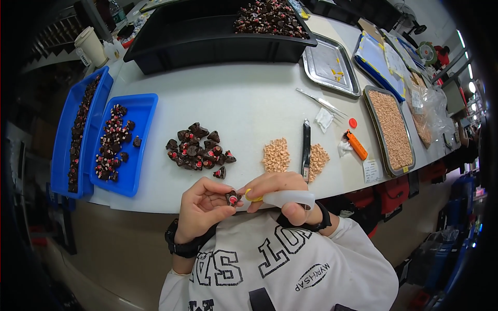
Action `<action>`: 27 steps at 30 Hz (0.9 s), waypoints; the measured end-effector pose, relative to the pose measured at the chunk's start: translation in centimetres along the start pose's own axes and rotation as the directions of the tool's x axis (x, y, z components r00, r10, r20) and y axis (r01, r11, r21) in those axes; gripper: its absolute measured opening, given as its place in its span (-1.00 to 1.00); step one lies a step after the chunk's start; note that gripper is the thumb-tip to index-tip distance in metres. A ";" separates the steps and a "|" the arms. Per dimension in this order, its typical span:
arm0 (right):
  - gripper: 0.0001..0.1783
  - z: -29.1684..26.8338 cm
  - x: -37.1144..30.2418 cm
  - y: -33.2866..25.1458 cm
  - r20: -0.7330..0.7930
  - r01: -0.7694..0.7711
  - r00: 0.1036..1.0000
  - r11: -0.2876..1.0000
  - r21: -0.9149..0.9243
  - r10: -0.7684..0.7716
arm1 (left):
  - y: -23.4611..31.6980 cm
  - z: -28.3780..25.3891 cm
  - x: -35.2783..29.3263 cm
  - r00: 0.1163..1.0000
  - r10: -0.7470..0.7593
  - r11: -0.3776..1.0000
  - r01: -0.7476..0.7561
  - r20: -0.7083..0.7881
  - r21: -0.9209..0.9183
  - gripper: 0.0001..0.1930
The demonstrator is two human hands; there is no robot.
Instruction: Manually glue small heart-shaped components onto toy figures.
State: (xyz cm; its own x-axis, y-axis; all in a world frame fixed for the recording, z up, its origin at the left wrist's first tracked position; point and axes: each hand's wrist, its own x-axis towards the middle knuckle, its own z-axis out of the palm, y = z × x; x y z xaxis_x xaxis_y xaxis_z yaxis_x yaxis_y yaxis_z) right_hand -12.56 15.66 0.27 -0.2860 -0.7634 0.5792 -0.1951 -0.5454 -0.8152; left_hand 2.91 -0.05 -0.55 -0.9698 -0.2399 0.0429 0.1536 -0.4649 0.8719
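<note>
Blue tray [136, 111] with dark parts sits left on the worktop [244, 98]. Left hand [201, 207] pinches a small dark part [232, 197]; just beside, right hand [282, 194] is closed around a white bottle [288, 198], its yellow tip touching the part.

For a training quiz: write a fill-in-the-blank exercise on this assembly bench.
1. The left hand pinches a small dark ____.
2. The right hand holds a squeeze bottle with a ____ nozzle ring.
3. The dark parts pile lies right of the ____ trays.
Missing: part; yellow; blue
</note>
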 end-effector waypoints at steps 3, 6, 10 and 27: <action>-0.51 -0.1 0.2 -0.2 0.027 0.018 1.000 0.998 -0.052 -0.016 | 0.0 0.1 0.0 1.000 0.001 1.000 -0.001 -0.004 0.030 -0.64; -0.53 0.0 0.2 -0.4 0.027 -0.017 0.999 0.999 -0.032 0.017 | 0.0 0.0 0.0 1.000 -0.006 0.999 0.006 -0.004 0.053 -0.63; -0.56 0.0 0.4 -0.5 0.029 0.014 1.000 0.998 -0.069 -0.012 | -0.1 0.1 0.0 1.000 0.001 0.998 0.000 -0.010 0.059 -0.63; -0.54 0.1 0.3 -0.4 0.028 0.032 0.999 0.994 -0.102 -0.029 | 0.0 -0.1 0.1 1.000 0.009 0.999 -0.010 0.030 0.041 -0.64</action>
State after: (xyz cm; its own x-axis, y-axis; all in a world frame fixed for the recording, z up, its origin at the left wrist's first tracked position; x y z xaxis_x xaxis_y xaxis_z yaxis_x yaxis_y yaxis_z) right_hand -12.51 15.63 0.75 -0.2541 -0.7563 0.6029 -0.2993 -0.5313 -0.7926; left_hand 2.84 -0.13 -0.55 -0.9738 -0.2180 0.0653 0.1553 -0.4268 0.8909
